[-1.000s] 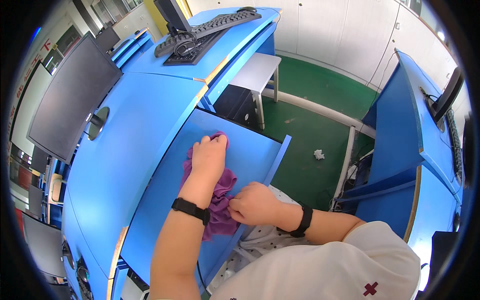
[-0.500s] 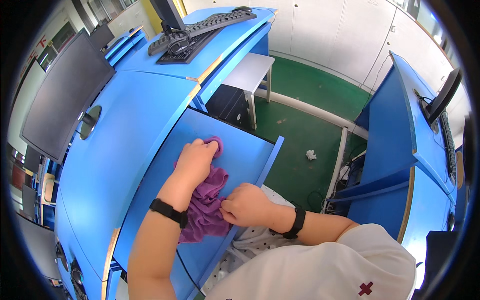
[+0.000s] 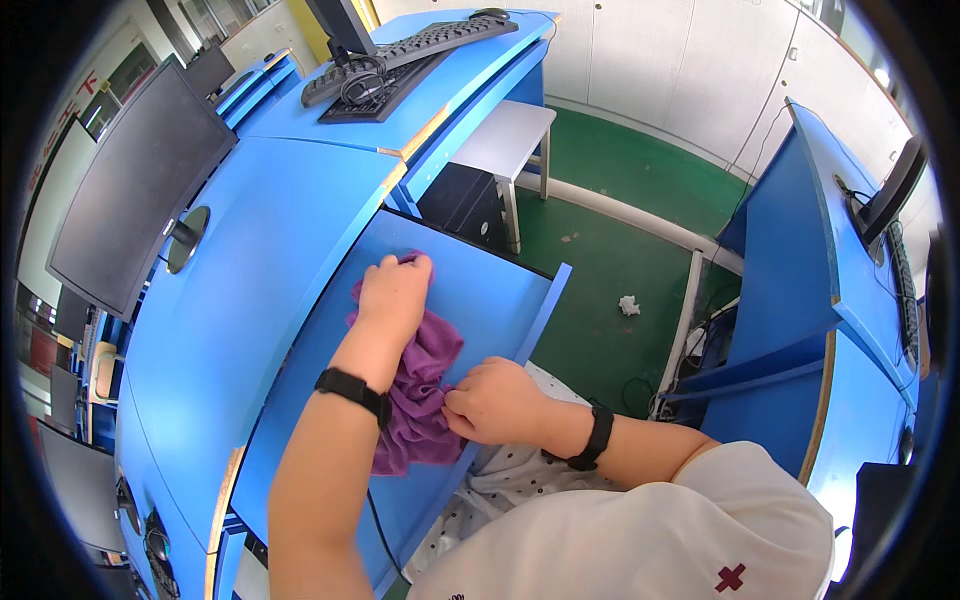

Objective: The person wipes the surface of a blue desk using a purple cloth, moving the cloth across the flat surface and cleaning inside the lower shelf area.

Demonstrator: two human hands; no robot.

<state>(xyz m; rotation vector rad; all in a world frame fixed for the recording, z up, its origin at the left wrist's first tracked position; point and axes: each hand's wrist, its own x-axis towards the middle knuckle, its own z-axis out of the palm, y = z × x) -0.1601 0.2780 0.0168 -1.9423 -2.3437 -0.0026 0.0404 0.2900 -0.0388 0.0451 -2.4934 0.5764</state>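
A crumpled purple cloth point(image 3: 425, 385) lies on the blue pull-out tray point(image 3: 480, 285) of the desk. My left hand point(image 3: 394, 292) presses the cloth's far end onto the tray, its fingers curled into the fabric. At the near end, my right hand point(image 3: 495, 402) pinches an edge of the same cloth beside the tray's front lip. Folds bunch up between the two hands. Each wrist wears a black band. My left fingertips are partly hidden by the cloth.
Left of the tray rises the blue desktop point(image 3: 260, 210) with a black monitor point(image 3: 145, 190). Keyboards point(image 3: 420, 45) lie at the far end. Beyond stand a grey stool point(image 3: 505, 140) and a black computer case point(image 3: 462, 205). A thin cable point(image 3: 378, 525) hangs across the tray's near part.
My left hand has slid slightly farther away along the tray, carrying the cloth's far end with it. My right hand keeps its pinch in nearly the same place.
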